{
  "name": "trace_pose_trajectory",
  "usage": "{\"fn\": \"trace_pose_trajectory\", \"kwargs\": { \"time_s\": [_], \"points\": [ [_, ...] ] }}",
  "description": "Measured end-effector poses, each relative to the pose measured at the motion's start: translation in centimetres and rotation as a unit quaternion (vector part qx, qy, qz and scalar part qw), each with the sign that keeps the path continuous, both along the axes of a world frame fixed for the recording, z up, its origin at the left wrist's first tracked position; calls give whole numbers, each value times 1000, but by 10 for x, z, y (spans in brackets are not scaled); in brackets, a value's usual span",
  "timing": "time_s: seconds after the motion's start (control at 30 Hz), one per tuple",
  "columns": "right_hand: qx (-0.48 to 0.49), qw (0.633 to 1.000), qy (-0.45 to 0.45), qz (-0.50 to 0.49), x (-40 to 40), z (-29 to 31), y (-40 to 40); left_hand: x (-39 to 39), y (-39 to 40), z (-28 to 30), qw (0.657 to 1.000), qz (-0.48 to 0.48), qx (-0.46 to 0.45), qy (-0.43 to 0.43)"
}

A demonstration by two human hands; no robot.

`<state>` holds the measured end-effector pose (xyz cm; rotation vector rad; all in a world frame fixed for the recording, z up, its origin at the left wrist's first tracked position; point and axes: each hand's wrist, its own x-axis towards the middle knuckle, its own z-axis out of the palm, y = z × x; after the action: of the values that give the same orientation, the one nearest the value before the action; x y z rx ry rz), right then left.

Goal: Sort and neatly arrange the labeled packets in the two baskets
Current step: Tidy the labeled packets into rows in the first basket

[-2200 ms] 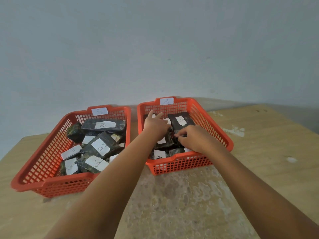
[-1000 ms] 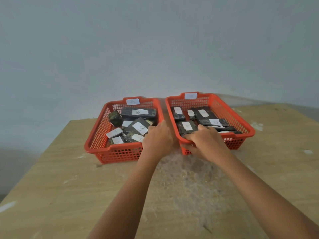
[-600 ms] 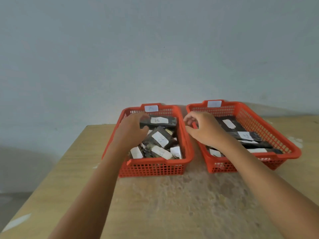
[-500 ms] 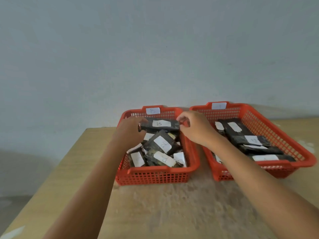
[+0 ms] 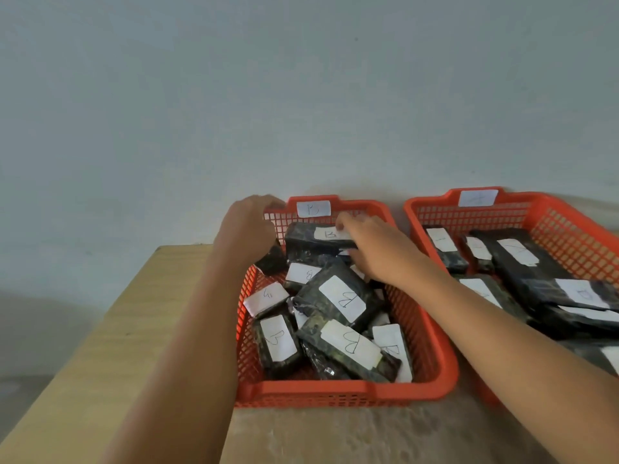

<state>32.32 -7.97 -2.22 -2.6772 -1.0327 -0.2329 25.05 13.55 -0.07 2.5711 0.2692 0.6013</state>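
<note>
I am tidying the dark plastic packets with white paper labels in the left orange plastic basket. They are all marked B but are still lying in a messy pile. My right hand is gripping the far packet. My left hand is reaching in at the far left corner; I cannot tell its grip. The right orange basket is looking neater.

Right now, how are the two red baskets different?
The left basket has both hands in it, the left hand and the right hand; the right basket has none. Packets in the left basket lie jumbled; those in the right basket lie in tidier rows. Both are red, with a paper tag.
</note>
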Motion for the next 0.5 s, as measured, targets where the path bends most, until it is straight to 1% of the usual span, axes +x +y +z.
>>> {"fn": "trace_pose_trajectory", "kwargs": {
  "time_s": [0.07,0.1,0.17,0.2,0.27,0.3,0.33,0.37,0.43,0.5],
  "points": [
    [77,996,38,-8,3,3,-2,2,5,0,999,36,39,-10],
    [110,993,41,-18,5,6,-5,1,7,2,997,54,45,-17],
    [151,988,15,-36,7,10,-10,-2,10,4,997,63,45,-17],
    [164,986,2,-44,9,11,-12,-4,9,4,997,60,51,4],
    [179,982,-5,-55,11,13,-13,-9,6,4,992,54,80,86],
    [175,983,-7,-54,11,14,-12,-10,4,4,986,53,94,124],
    [161,985,-16,-51,12,14,-11,-10,2,3,984,50,98,141],
    [138,989,-31,-45,11,13,-10,-11,1,3,985,48,97,138],
    [74,995,-46,-41,9,11,-9,-13,0,6,990,53,85,96],
    [-6,998,-40,-55,5,12,-7,-15,-1,10,994,55,81,57]
  ]
}}
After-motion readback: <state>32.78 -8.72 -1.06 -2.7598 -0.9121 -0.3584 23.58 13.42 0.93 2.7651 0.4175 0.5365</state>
